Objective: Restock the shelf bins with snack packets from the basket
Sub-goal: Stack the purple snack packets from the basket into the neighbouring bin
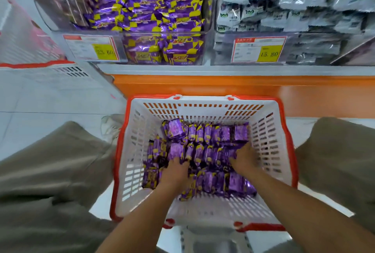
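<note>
The snack packets are packed in the basket, set at six o'clock from the matching purple bin, likely for short lifts. The left grip and right grip are sunk among them, seemingly to bracket a row; closure cannot be told.
</note>
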The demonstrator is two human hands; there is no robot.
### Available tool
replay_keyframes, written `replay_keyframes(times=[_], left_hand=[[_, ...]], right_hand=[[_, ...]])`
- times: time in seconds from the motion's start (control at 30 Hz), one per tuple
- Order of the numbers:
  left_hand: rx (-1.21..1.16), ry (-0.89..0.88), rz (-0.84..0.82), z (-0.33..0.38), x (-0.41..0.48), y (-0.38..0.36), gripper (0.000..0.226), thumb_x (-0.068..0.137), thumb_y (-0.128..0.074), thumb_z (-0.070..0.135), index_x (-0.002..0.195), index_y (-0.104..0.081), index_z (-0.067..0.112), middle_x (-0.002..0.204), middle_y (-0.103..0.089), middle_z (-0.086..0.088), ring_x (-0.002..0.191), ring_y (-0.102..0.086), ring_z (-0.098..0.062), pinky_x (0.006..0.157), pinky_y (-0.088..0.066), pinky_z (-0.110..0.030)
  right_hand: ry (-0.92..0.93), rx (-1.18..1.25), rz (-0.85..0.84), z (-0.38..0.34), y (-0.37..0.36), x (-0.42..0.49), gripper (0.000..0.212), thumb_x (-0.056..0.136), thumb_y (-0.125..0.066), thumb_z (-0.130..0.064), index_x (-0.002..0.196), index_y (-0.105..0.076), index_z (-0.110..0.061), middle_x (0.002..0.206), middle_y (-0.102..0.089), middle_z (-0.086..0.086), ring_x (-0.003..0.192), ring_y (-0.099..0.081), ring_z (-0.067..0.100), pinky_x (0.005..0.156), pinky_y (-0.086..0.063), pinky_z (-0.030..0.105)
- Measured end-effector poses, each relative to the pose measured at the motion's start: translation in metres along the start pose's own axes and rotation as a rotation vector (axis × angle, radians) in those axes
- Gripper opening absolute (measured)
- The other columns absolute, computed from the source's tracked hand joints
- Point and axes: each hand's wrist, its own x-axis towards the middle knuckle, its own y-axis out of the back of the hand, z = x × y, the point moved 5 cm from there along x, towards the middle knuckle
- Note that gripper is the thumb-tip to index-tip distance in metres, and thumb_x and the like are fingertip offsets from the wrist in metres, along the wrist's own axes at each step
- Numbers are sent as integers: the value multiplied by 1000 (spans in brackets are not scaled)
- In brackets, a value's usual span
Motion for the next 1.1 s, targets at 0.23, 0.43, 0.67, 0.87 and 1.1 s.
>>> replay_keyframes(times=[0.23,0.43,0.67,0.87,1.1], left_hand=[[-12,-2,-2,-4,0,-3,60,96,-48,48,146,-35,17,150,-25,-16,139,-25,-35,106,-36,-49],[-27,-10,8,-7,-1,-5,60,96,-49,46,147,-35,17,152,-24,-16,139,-25,-34,107,-36,-49],[-45,-21,2,-7,-1,-5,60,96,-50,44,147,-34,18,154,-22,-14,141,-24,-33,108,-37,-47],[-68,-29,-12,-8,-1,-5,59,97,-49,43,148,-33,17,155,-19,-14,141,-22,-34,108,-37,-47],[-160,-36,39,-8,-4,3,52,98,-50,36,145,-41,15,146,-32,-15,135,-30,-33,107,-38,-44]], right_hand=[[31,-141,134,-1,0,-6,50,89,-65,-30,127,-48,-2,144,-33,28,133,-33,40,109,-32,41],[13,-29,128,-3,4,-3,66,85,-72,-21,136,-33,-2,134,-42,25,123,-44,37,99,-40,40],[3,3,104,-6,5,-8,62,83,-75,-19,129,-37,-2,133,-38,25,119,-46,35,90,-42,34],[3,112,109,2,5,-3,88,71,-85,-31,135,-32,-5,129,-49,23,117,-50,38,93,-47,39],[146,-51,88,-9,18,-14,64,73,-77,-49,119,-53,-12,127,-50,12,117,-48,29,97,-44,35]])
